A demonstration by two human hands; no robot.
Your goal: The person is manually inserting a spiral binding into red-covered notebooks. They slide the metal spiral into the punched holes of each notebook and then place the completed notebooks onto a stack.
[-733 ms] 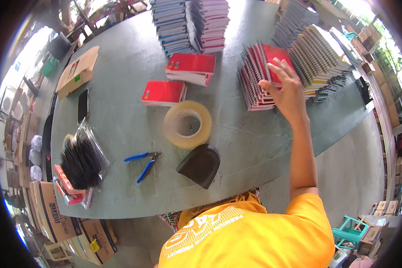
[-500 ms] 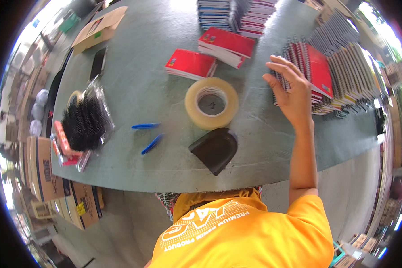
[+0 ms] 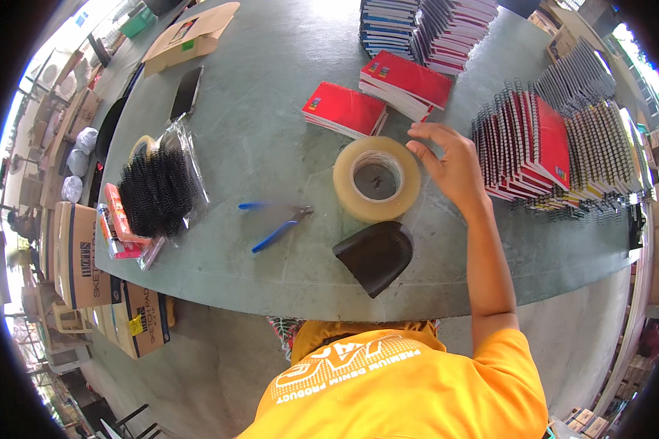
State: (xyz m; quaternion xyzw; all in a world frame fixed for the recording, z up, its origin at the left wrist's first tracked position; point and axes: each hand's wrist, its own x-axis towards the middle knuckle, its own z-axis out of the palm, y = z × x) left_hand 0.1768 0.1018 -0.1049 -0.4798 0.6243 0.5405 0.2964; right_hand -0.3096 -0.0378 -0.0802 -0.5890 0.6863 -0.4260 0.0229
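My right hand (image 3: 452, 167) hovers over the table with its fingers curved and apart, holding nothing. Just left of it lies a wide roll of clear tape (image 3: 344, 192). Beyond the fingertips are two small stacks of red notebooks, one on the left (image 3: 344, 110) and one further back (image 3: 410, 79). Right of the hand stands a pile of spiral-bound red notebooks (image 3: 523, 143), beside more spiral notebooks with yellowish edges (image 3: 604, 154). A dark, rounded leather-like piece (image 3: 375, 256) lies in front of the tape. My left hand is out of view.
Blue-handled pliers (image 3: 278, 228) lie left of the tape. Further left are bagged black spiral coils (image 3: 157, 186), pink-red packets (image 3: 124, 219), a phone (image 3: 187, 94) and brown cardboard (image 3: 190, 36). Taller notebook stacks (image 3: 458, 33) stand at the back. Cartons (image 3: 84, 256) sit beyond the left edge.
My right hand has moved left, away from the spiral notebooks and closer to the tape roll. The view has shifted, so the table's things appear further right.
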